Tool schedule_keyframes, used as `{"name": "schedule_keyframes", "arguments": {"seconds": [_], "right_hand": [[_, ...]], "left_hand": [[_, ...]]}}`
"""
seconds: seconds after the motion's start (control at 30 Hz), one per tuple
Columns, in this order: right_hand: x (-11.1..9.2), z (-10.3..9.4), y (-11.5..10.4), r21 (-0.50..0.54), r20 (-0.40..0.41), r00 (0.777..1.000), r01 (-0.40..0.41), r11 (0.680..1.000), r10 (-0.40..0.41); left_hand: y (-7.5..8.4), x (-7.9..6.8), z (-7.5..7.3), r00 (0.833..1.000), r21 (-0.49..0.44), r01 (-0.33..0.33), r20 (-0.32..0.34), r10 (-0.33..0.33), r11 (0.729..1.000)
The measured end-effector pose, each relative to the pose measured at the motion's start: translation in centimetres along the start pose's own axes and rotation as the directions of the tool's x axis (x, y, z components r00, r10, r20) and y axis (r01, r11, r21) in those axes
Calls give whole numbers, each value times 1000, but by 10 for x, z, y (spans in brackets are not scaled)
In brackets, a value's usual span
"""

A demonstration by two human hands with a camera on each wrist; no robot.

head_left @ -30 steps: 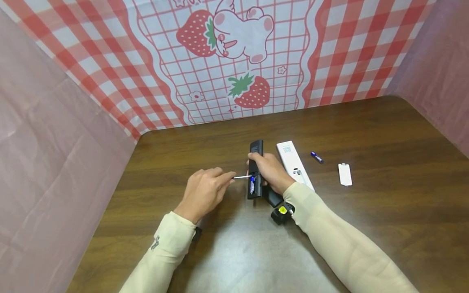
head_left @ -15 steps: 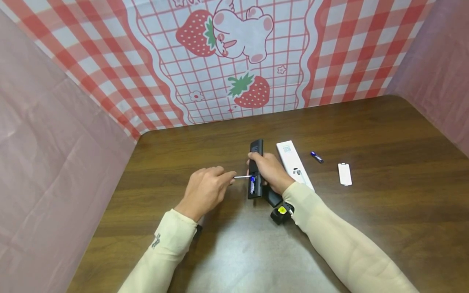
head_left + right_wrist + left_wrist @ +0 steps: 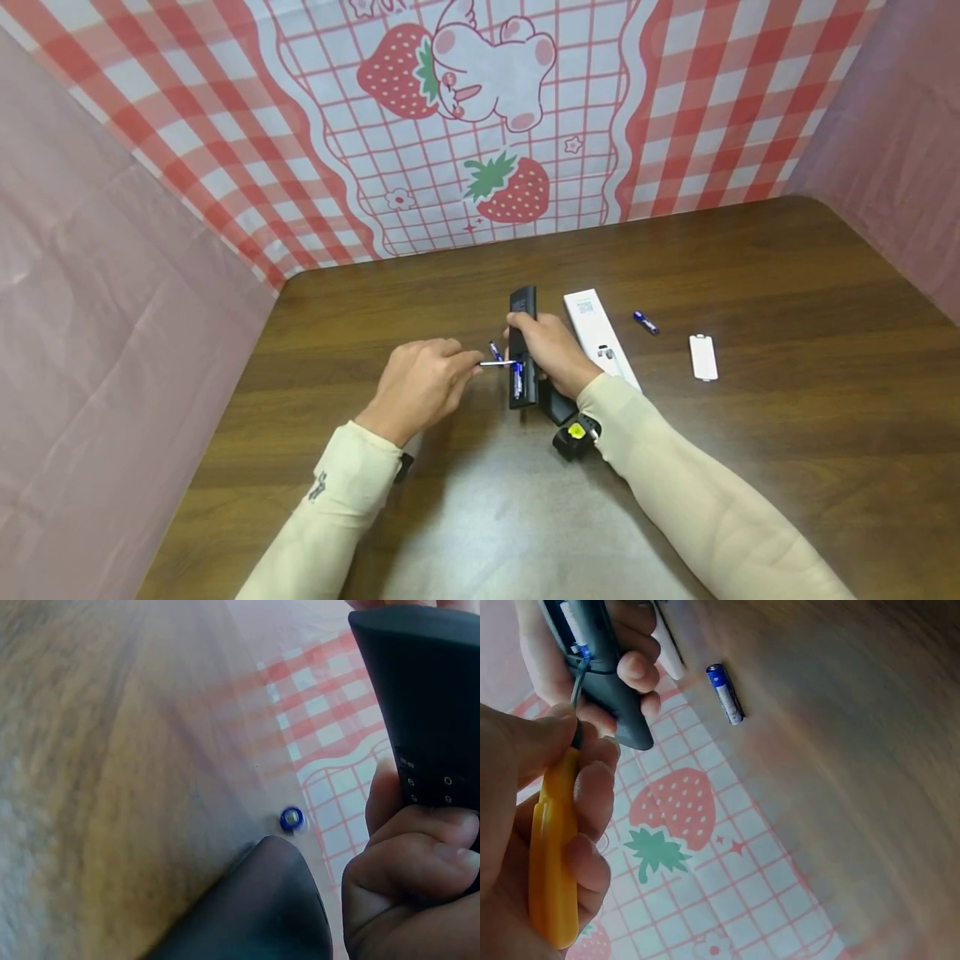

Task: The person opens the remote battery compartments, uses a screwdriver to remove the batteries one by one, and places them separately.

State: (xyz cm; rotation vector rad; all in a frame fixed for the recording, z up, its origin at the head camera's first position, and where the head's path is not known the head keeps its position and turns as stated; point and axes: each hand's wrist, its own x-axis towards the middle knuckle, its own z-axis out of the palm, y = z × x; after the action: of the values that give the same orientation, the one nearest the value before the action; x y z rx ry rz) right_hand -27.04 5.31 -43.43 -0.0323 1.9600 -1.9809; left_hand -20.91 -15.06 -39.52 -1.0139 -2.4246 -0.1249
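Two hands are working mid-bench: the right hand (image 3: 553,354) is gripping the stiff, light remote (image 3: 522,346) along its sides, the left hand (image 3: 420,387) pinching a screwdriver (image 3: 553,855), levering its small, slippery battery (image 3: 517,379).

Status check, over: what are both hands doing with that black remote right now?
Left hand grips yellow-handled screwdriver, tip at battery bay. Right hand holds black remote. One battery loose beside it.
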Motion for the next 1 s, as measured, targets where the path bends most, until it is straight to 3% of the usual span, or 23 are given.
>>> {"name": "schedule_keyframes", "arguments": {"seconds": [0.3,0.6,1.0], "right_hand": [[-1,1,2,26,19,1000,-13,1000,12],[0,1,0,33,34,999,-6,999,5],[0,-1,-3,77,26,1000,-17,997,16]], "left_hand": [[1,0,-3,999,4,-5,49,5,1000],[-1,0,-2,996,5,-66,-52,66,998],[4,-5,9,995,-91,38,-91,-46,995]]}}
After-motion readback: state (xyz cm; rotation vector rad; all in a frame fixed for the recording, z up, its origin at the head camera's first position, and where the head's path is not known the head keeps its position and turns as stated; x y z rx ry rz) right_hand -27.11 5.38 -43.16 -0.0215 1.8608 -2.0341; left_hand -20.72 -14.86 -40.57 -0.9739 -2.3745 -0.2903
